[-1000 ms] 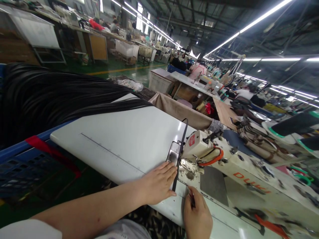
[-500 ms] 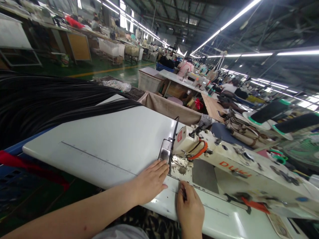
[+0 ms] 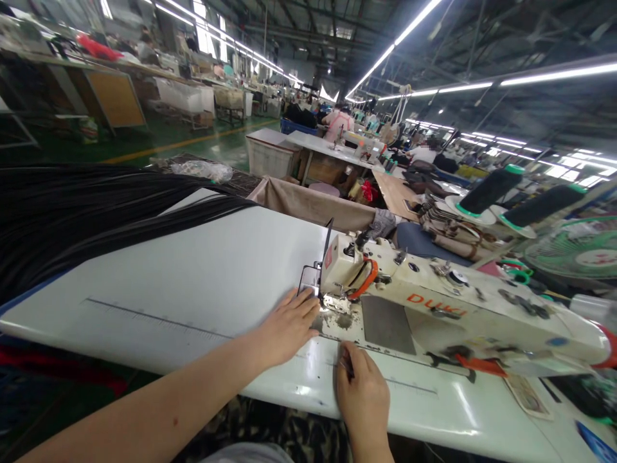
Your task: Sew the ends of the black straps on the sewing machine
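My left hand (image 3: 289, 328) lies flat on the pale sewing table (image 3: 193, 270), fingers stretched out. Its fingertips touch a shiny metal plate (image 3: 309, 278) beside the needle area of a white sewing machine (image 3: 385, 276). A narrow black strip (image 3: 329, 236) stands up behind the machine head; its lower end is hidden near the presser foot. Just right of my left hand, my right hand (image 3: 362, 389) rests on the table front with curled fingers. Something small and dark shows between thumb and fingers, too hidden to name.
A large bundle of black strips (image 3: 96, 218) covers the table's left end. A beige fabric bin (image 3: 308, 204) stands behind the table. Black thread cones (image 3: 494, 190) and a green fan (image 3: 578, 247) are at the right. Other people sit at machines farther back.
The view has turned right, so the scene sits farther left. Less of the black strip shows in front of the machine head by my left fingertips. Both hands keep nearly the same pose.
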A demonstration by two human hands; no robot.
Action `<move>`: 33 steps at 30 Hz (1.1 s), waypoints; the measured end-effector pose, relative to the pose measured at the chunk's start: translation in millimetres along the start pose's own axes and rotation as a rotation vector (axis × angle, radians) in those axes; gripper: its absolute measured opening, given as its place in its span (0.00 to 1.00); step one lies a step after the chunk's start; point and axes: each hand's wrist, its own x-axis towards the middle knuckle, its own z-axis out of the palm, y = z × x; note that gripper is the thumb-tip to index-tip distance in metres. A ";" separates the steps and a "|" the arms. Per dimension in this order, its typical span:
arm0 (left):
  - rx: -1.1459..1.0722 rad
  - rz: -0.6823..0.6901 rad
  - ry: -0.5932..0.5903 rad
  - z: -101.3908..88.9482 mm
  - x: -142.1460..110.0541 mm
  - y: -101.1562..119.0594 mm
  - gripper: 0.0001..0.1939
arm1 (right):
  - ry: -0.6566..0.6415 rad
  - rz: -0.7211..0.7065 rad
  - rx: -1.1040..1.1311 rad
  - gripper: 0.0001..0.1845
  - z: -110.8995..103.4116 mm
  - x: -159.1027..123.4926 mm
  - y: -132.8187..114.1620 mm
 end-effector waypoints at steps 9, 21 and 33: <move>-0.041 -0.024 -0.047 -2.7 5.2 -1.1 0.26 | 0.007 0.001 -0.006 0.12 -6.8 4.3 -6.9; -0.285 -0.077 -0.029 1.2 31.6 -23.8 0.14 | 0.005 0.001 -0.007 0.12 -6.6 4.1 -7.3; -0.384 0.063 -0.055 5.4 95.7 -69.4 0.18 | -0.019 0.034 0.001 0.15 -6.3 0.5 -6.7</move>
